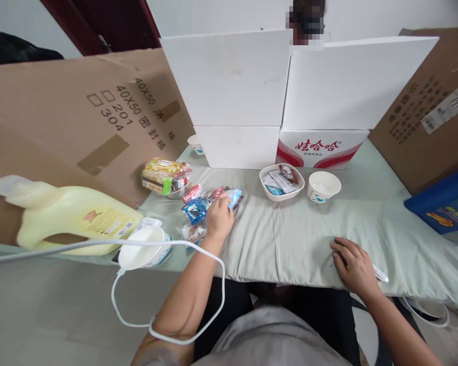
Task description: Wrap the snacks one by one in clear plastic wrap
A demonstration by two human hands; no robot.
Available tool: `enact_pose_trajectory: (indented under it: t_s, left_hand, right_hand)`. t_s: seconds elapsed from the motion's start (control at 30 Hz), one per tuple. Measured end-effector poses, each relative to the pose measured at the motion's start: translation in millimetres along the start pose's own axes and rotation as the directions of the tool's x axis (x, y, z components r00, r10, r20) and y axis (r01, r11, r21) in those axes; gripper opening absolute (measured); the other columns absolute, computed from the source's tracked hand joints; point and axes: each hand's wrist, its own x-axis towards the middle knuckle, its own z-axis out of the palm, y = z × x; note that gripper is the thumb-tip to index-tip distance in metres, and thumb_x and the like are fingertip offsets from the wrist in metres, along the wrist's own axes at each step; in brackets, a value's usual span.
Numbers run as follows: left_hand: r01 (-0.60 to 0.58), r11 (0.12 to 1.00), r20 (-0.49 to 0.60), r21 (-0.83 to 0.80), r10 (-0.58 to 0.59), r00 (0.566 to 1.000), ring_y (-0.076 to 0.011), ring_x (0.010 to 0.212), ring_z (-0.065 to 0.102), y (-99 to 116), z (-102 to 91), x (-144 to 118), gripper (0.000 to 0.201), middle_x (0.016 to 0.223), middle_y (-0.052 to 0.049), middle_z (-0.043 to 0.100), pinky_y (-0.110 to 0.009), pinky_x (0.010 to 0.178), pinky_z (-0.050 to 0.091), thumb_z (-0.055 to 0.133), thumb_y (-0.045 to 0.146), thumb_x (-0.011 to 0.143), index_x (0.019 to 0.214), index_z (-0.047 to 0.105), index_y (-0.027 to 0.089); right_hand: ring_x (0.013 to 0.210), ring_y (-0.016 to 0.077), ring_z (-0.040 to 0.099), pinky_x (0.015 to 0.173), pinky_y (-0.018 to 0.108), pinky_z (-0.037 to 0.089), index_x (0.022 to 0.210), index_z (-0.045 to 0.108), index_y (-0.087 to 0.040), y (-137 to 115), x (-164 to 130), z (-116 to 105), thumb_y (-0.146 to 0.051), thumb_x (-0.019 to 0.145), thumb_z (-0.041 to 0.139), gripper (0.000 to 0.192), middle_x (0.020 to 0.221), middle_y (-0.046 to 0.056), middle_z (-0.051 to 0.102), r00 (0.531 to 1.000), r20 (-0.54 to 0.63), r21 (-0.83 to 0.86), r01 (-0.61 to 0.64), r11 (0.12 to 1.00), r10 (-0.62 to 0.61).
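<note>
Two bare hands are seen over a desk (290,244) covered with a pale cloth. The left hand (218,217) is stretched toward the left half of the desk, and its fingers (226,202) are closed on a light blue packet (235,196) at the edge of a heap of small wrapped snacks (196,209). The right hand (355,265) is laid flat near the front edge, toward the right side; its fingers (341,249) are spread and released, palm down on the cloth, and a white pen-like object (380,276) is partly hidden beneath it.

Behind the heap, toward the back left, a clear bag of snacks (165,176) is set. Near the middle of the back edge a white bowl (281,184) filled with flat sachets is placed, and just beside it, on the right, a paper cup (323,186) stands upright. Another paper cup (145,248) is seen at the front left corner, next to a yellow jug (72,216) lying on its side. A white cable (168,295) is looped over the left forearm. White boxes (236,81) and cardboard boxes (80,112) are stacked along the back and sides.
</note>
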Motion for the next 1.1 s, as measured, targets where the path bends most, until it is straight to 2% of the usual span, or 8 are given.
enact_pose_trajectory:
  t_s: [0.13, 0.2, 0.27, 0.4, 0.53, 0.77, 0.9, 1.1]
  left_hand:
    - [-0.434, 0.856, 0.103, -0.282, 0.477, 0.873, -0.0231, 0.126, 0.051, 64, 26.7, -54, 0.027, 0.124, -0.009, 0.061, -0.044, 0.105, 0.045, 0.046, 0.006, 0.086, 0.105, 0.059, 0.02]
    - [-0.523, 0.741, 0.141, -0.422, 0.623, 0.77, -0.0248, 0.131, 0.047, 86, 33.2, -74, 0.019, 0.128, -0.01, 0.059, -0.045, 0.106, 0.045, 0.051, 0.012, 0.087, 0.101, 0.061, 0.02]
    - [-0.513, 0.681, 0.143, -0.523, 0.663, 0.735, -0.0289, 0.134, 0.042, 95, 35.6, -85, 0.015, 0.133, -0.013, 0.053, -0.048, 0.107, 0.043, 0.06, 0.021, 0.085, 0.1, 0.06, 0.019]
    - [-0.385, 0.697, 0.037, -0.604, 0.508, 0.861, -0.0292, 0.126, 0.048, 89, 38.8, -84, 0.038, 0.128, -0.016, 0.051, -0.051, 0.101, 0.047, 0.063, 0.024, 0.083, 0.118, 0.049, 0.019]
    - [-0.251, 0.767, -0.001, -0.591, 0.311, 0.951, -0.03, 0.124, 0.049, 83, 45.8, -83, 0.068, 0.129, -0.017, 0.049, -0.052, 0.1, 0.047, 0.066, 0.026, 0.082, 0.139, 0.029, 0.02]
    - [0.002, 0.792, 0.223, -0.61, 0.169, 0.96, -0.0256, 0.111, 0.058, 81, 50.7, -85, 0.093, 0.136, -0.019, 0.042, -0.045, 0.093, 0.051, 0.072, 0.039, 0.077, 0.147, 0.013, 0.022]
    - [-0.013, 0.791, 0.229, -0.611, 0.193, 0.954, -0.0268, 0.117, 0.054, 79, 49.7, -85, 0.092, 0.134, -0.018, 0.045, -0.046, 0.098, 0.049, 0.071, 0.032, 0.078, 0.148, 0.014, 0.023]
    - [0.011, 0.802, 0.261, -0.597, 0.181, 0.948, -0.0275, 0.118, 0.055, 80, 51.8, -84, 0.093, 0.127, -0.015, 0.053, -0.046, 0.1, 0.047, 0.074, 0.023, 0.073, 0.148, 0.019, 0.022]
  right_hand:
    - [0.118, 0.0297, 0.052, 0.097, 0.048, 0.044, 0.111, 0.061, -0.019, -7, 0, -6, -0.03, 0.092, 0.047, 0.026, 0.125, 0.015, 0.058, 0.995, -0.068, -0.021, -0.08, 0.997, 0.079]
    - [0.118, 0.0318, 0.05, 0.095, 0.05, 0.043, 0.113, 0.061, -0.017, -9, -1, -7, -0.03, 0.092, 0.048, 0.029, 0.126, 0.017, 0.057, 0.972, -0.127, -0.087, -0.208, 0.974, 0.196]
    - [0.108, 0.0323, 0.054, 0.089, 0.05, 0.045, 0.11, 0.062, -0.017, -9, -1, -7, -0.03, 0.091, 0.047, 0.028, 0.116, 0.016, 0.061, 0.944, -0.121, -0.157, -0.322, 0.934, 0.306]
    - [0.088, 0.027, 0.057, 0.082, 0.045, 0.047, 0.1, 0.065, -0.018, -18, 11, -10, -0.025, 0.092, 0.045, 0.023, 0.089, 0.011, 0.065, 0.95, -0.047, -0.069, -0.31, 0.948, 0.308]
    - [0.094, 0.0228, 0.059, 0.085, 0.039, 0.05, 0.109, 0.062, -0.02, -63, 44, -16, -0.021, 0.095, 0.042, 0.025, 0.099, 0.01, 0.063, 0.994, -0.046, 0.228, -0.089, 0.97, 0.102]
    - [0.088, 0.0239, 0.054, 0.076, 0.037, 0.049, 0.102, 0.066, -0.019, -145, 88, -6, -0.015, 0.092, 0.049, 0.02, 0.093, 0.009, 0.063, 0.919, 0.251, 0.201, 0.258, 0.945, -0.304]
    - [0.089, 0.0239, 0.052, 0.079, 0.037, 0.047, 0.103, 0.067, -0.019, -118, 82, -1, -0.011, 0.091, 0.048, 0.024, 0.096, 0.01, 0.063, 0.934, 0.273, 0.149, 0.198, 0.969, -0.232]
    - [0.09, 0.0277, 0.055, 0.085, 0.044, 0.048, 0.103, 0.069, -0.019, -30, 48, -6, -0.019, 0.093, 0.045, 0.026, 0.093, 0.012, 0.065, 0.976, 0.167, 0.001, -0.145, 0.989, 0.143]
